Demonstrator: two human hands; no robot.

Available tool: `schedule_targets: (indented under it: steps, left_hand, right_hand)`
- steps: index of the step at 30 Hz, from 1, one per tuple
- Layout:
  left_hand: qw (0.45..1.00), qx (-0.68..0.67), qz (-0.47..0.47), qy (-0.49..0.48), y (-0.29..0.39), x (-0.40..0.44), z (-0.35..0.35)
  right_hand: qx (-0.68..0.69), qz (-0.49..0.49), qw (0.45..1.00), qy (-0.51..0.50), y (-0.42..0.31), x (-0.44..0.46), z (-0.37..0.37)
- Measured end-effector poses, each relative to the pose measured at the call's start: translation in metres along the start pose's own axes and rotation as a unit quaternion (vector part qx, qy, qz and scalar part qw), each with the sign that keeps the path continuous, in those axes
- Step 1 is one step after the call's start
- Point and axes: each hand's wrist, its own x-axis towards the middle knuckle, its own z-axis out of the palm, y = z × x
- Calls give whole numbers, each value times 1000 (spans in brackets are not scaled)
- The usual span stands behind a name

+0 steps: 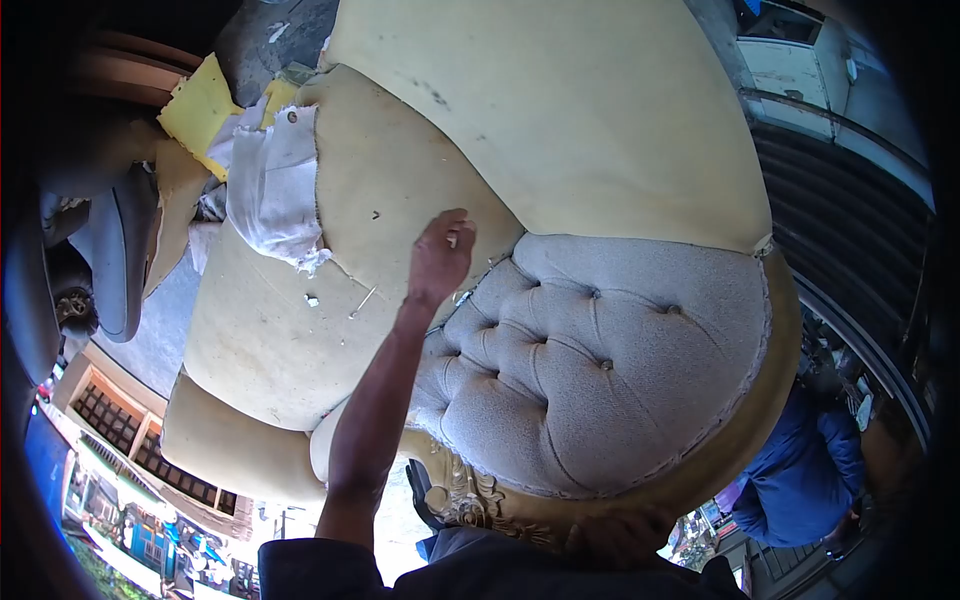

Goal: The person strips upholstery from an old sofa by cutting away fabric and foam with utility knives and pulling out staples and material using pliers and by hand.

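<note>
Now, the sofa: the big sofa (545,110) fills most of my view, and its grey puffy panel (640,400) is my landmark, low and right of the middle. The panel has round buttons pulled deep into it.
Left hand: I have my left hand (443,255) up and left of the grey puffy panel, over the tan seat (385,180). Its fingers are bent in. A small pale bit shows by them, but I cannot tell if I grip it.
Right hand: my right hand (622,537) is just below the grey puffy panel, by the sofa's edge. It is dark there, so I cannot tell if it is open or closed.
Gold wood: the carved gold wood (478,497) has curly shapes and sits at the lower left of the grey puffy panel.
Scraps: well left of the grey puffy panel, a white rag (275,190) with torn edges lies on the seat. A yellow piece (203,112) is just past it.
Other person: someone in blue clothes (800,475) is right of the grey puffy panel.
</note>
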Motion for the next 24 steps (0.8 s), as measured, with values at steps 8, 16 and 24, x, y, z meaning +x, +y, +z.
schedule_targets:
  steps: [8,16,24]
  left_hand:
    - [999,29,-17,-41,-65,3,128]
    - [951,-1,-210,-226,-76,38,116]
    - [889,-88,-245,-376,-92,80,133]
  right_hand:
    - [-25,26,999,-22,4,18,6]
    - [-30,51,998,-37,2,21,8]
    - [-36,56,997,-49,-2,35,11]
